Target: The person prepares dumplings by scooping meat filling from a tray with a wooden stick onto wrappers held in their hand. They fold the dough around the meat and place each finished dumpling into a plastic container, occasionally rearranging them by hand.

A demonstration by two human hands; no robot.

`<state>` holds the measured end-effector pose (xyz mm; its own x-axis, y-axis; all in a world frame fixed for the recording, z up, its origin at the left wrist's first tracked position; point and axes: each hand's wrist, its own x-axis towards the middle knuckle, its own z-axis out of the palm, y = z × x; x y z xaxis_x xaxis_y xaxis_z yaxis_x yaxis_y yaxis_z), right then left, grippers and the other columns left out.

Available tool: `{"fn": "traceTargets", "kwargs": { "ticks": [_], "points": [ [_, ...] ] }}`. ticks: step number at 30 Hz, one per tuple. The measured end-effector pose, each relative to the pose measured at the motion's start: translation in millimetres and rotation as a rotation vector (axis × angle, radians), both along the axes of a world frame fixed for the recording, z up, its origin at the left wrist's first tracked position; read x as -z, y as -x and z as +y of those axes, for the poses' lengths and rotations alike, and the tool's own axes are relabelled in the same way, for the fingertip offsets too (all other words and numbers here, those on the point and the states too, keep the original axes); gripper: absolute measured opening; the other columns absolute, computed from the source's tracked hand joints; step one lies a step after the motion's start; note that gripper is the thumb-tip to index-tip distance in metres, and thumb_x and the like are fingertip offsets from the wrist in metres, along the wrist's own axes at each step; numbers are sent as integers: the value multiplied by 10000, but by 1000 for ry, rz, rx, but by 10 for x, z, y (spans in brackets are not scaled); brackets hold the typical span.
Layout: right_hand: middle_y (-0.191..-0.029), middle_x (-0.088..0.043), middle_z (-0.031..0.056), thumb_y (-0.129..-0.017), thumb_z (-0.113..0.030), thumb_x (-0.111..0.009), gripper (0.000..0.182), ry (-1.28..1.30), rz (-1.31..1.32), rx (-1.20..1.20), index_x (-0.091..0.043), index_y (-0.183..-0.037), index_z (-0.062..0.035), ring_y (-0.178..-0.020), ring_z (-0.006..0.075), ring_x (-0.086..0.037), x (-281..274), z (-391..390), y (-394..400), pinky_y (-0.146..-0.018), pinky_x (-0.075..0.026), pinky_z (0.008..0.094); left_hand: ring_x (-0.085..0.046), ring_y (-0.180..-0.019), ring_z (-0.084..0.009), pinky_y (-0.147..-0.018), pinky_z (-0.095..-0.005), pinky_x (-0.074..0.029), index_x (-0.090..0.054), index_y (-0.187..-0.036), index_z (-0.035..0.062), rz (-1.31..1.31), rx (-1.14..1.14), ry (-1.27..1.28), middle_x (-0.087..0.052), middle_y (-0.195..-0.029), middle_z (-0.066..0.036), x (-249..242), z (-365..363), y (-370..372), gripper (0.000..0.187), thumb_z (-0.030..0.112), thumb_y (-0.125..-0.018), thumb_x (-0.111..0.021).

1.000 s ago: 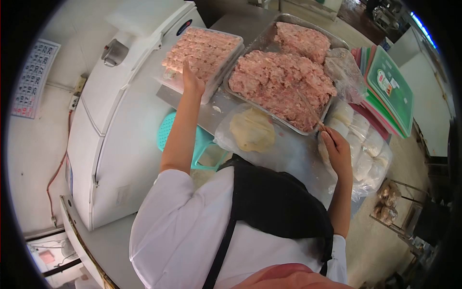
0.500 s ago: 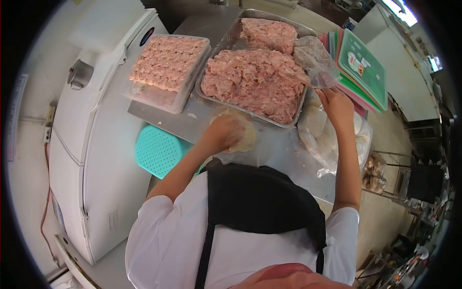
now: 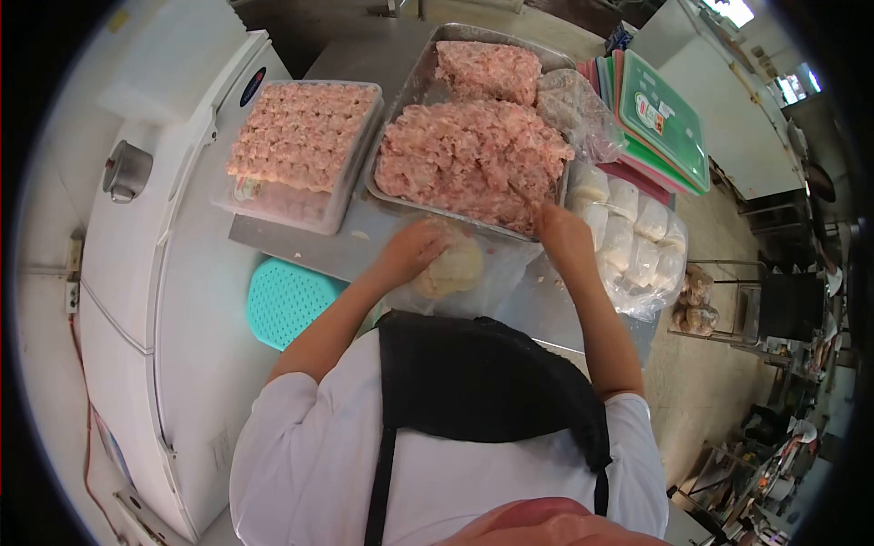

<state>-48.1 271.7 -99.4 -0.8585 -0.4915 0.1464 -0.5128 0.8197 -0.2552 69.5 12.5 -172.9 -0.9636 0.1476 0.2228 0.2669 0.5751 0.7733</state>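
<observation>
My left hand (image 3: 411,253) is curled over the upper left edge of a pale round stack of dumpling wrappers (image 3: 453,270), its fingers closed on the dough. Under the stack lies a clear plastic sheet (image 3: 510,264). My right hand (image 3: 566,235) is closed at the near right corner of a metal tray (image 3: 371,182), fingertips against the ground meat (image 3: 469,159); what it grips is hidden. To the left, a clear plastic box (image 3: 341,211) holds rows of small meat dumplings (image 3: 296,136).
Right of the tray sits a plastic bag of packed white wrappers (image 3: 628,237). Behind it lean green and red plastic lids (image 3: 669,118). A turquoise perforated basket (image 3: 289,302) is below the table's left edge. A white freezer (image 3: 196,300) stands at left.
My right hand has moved left and nearer to me, from beside the wrapper bag to the tray's near corner. My left hand stays at the dough stack. The whole view has shifted slightly.
</observation>
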Motion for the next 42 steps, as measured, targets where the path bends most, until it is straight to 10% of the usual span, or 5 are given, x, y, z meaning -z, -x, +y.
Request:
{"fn": "traceTargets", "kwargs": {
  "ticks": [7, 13, 19, 34, 42],
  "points": [
    [-707, -624, 195, -955, -294, -501, 316, 37, -101, 23, -575, -769, -49, -702, 392, -620, -65, -10, -105, -628, -472, 506, -603, -975, -126, -798, -286, -497, -612, -1068, 6, -627, -89, -1430, -650, -963, -57, -448, -12, -19, 215, 176, -977, -518],
    [-692, -612, 166, -943, -305, -516, 307, -70, -6, -167, -586, -769, -63, -685, 378, -606, -131, 96, -43, -602, -463, 481, -614, -907, -170, -822, -304, -481, -632, -1161, 37, -335, 208, -375, -670, -1046, -73, -370, -161, 75, 268, 171, -937, -570],
    [-670, -600, 161, -926, -282, -552, 287, -57, -170, -231, -594, -757, -53, -658, 357, -603, -191, 115, -48, -587, -457, 458, -605, -868, -174, -803, -301, -474, -653, -1146, 51, -381, 144, -228, -667, -1066, -59, -252, 21, 174, 262, 178, -942, -549],
    [-942, -673, 109, -922, -191, -614, 287, 623, -76, -134, -645, -1148, -17, -829, 210, -636, -349, -97, -44, -767, -482, 299, -509, -1215, -321, -1033, -477, -422, -456, -1268, -70, -425, -271, -1846, -498, -1323, -194, -1054, 296, 906, 423, 250, -1008, -362],
    [-888, -622, 158, -890, -134, -572, 251, -102, -17, -75, -640, -1124, -76, -799, 365, -619, -1071, -9, -328, -711, -493, 422, -470, -1196, -372, -1085, -518, -322, -441, -1275, -58, -439, -331, -2149, -490, -1279, -208, -822, 304, 1040, 642, 493, -990, -278]
  ]
}}
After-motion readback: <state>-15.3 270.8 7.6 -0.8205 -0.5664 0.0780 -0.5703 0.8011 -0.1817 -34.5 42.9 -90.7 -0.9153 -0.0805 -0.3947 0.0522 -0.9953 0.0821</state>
